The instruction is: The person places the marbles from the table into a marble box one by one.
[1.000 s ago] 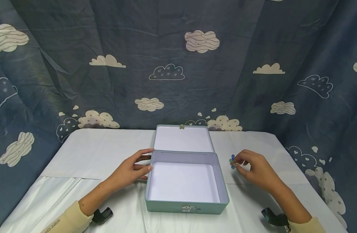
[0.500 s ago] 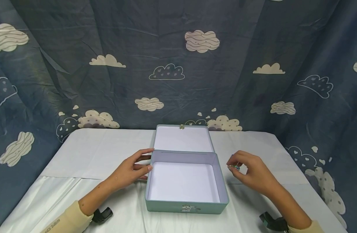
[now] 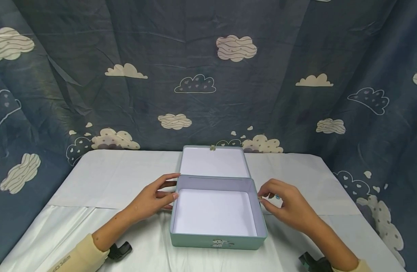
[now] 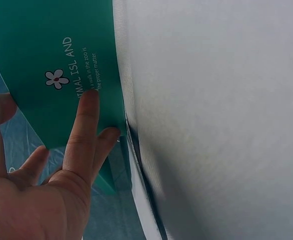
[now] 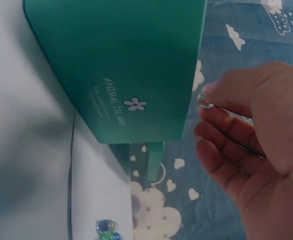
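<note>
A green tin box (image 3: 195,241) with a pale inside stands at the middle of the table, its lid (image 3: 213,162) laid back behind it. My left hand (image 3: 152,196) rests against the box's left side, fingers fairly straight, thumb at the rim. Just beside the right rim, my right hand (image 3: 286,204) pinches a small clear glass marble (image 5: 205,101) between thumb and forefinger. Several coloured marbles (image 5: 106,227) lie clustered on the table right of the box. In the head view my right hand mostly hides them.
White cloth covers the table (image 3: 110,177). A dark blue curtain (image 3: 144,102) with cloud prints hangs behind and at both sides. A small metal catch (image 3: 212,148) sits on the lid's far edge. A dark wrist camera (image 3: 120,251) is strapped near the left sleeve.
My right hand has moved left from the marble cluster to the box's right rim, carrying one marble. My left hand and the box have stayed in place.
</note>
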A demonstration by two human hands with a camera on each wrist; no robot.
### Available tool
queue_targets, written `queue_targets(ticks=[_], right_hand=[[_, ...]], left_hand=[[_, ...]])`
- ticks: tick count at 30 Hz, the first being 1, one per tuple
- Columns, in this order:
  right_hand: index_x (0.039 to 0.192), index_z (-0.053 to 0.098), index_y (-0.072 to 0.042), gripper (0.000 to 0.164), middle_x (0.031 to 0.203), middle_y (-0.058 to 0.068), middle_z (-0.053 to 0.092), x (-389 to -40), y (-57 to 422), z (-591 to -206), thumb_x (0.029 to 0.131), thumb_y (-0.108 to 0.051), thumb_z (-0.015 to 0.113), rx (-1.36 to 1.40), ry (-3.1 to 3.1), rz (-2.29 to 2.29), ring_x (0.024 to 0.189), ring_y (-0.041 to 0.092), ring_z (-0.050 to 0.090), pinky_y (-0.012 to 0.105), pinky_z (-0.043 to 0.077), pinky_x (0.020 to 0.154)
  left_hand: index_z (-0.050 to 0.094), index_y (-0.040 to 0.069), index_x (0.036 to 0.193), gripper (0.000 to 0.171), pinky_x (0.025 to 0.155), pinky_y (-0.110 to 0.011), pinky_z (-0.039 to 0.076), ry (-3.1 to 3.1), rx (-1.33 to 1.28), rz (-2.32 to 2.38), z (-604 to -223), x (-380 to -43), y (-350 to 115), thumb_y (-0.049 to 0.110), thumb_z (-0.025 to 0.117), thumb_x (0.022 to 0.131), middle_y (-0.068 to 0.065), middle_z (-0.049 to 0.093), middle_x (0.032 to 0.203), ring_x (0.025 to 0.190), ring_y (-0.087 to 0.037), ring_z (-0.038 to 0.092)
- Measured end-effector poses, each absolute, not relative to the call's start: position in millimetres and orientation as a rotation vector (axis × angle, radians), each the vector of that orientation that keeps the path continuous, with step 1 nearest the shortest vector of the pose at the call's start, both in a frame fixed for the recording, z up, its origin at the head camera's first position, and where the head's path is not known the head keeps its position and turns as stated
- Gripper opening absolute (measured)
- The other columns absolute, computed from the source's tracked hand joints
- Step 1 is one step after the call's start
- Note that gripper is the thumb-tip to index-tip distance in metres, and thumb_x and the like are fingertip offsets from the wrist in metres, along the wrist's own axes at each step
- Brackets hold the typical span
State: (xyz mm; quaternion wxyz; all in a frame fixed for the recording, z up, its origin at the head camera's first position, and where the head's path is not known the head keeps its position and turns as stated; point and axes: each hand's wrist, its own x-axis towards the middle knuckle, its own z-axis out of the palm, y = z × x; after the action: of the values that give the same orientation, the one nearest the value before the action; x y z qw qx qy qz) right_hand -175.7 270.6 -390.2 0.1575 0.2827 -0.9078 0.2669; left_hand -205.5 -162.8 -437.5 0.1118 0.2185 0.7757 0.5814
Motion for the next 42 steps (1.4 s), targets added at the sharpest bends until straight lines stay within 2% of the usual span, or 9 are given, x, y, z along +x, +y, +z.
queue_targets(ticks=[10, 20, 27, 35, 42], right_hand=[[0.101, 0.075, -0.023, 0.037, 0.102, -0.016, 0.070, -176, 267, -395, 0.082, 0.006, 0.088, 0.867, -2.572, 0.792, 0.090, 0.008, 0.066, 0.029, 0.064, 0.077], [0.104, 0.075, -0.022, 0.039, 0.104, -0.017, 0.069, -182, 277, -398, 0.082, 0.007, 0.087, 0.797, -2.575, 0.737, 0.089, 0.010, 0.067, 0.030, 0.064, 0.076], [0.102, 0.073, -0.027, 0.040, 0.101, -0.013, 0.071, -191, 291, -404, 0.083, 0.006, 0.086, 0.755, -2.574, 0.716, 0.086, 0.005, 0.064, 0.030, 0.063, 0.074], [0.099, 0.075, -0.015, 0.032, 0.097, -0.008, 0.072, -203, 307, -415, 0.082, 0.010, 0.084, 0.723, -2.565, 0.684, 0.084, 0.006, 0.064, 0.032, 0.063, 0.071], [0.098, 0.077, -0.012, 0.026, 0.097, -0.005, 0.073, -211, 321, -427, 0.083, 0.009, 0.083, 0.654, -2.617, 0.686, 0.082, 0.004, 0.063, 0.034, 0.063, 0.071]], left_hand=[[0.042, 0.026, 0.162, 0.063, 0.084, -0.036, 0.066, 2.281, 0.639, 1.708, -438, -206, -163, 0.028, 0.071, 0.106, -0.024, 0.048, 0.158, 0.128, -0.041, 0.066], [0.042, 0.025, 0.162, 0.063, 0.084, -0.036, 0.066, 2.280, 0.656, 1.706, -438, -206, -163, 0.027, 0.070, 0.106, -0.024, 0.047, 0.158, 0.130, -0.042, 0.065], [0.041, 0.025, 0.162, 0.063, 0.084, -0.036, 0.066, 2.275, 0.653, 1.708, -439, -206, -163, 0.028, 0.070, 0.106, -0.024, 0.047, 0.158, 0.130, -0.042, 0.064], [0.042, 0.027, 0.162, 0.063, 0.084, -0.037, 0.066, 2.284, 0.653, 1.703, -439, -206, -163, 0.028, 0.070, 0.106, -0.023, 0.047, 0.158, 0.129, -0.041, 0.065], [0.041, 0.027, 0.162, 0.063, 0.084, -0.037, 0.066, 2.291, 0.650, 1.695, -439, -206, -164, 0.028, 0.070, 0.106, -0.023, 0.047, 0.159, 0.129, -0.040, 0.065]])
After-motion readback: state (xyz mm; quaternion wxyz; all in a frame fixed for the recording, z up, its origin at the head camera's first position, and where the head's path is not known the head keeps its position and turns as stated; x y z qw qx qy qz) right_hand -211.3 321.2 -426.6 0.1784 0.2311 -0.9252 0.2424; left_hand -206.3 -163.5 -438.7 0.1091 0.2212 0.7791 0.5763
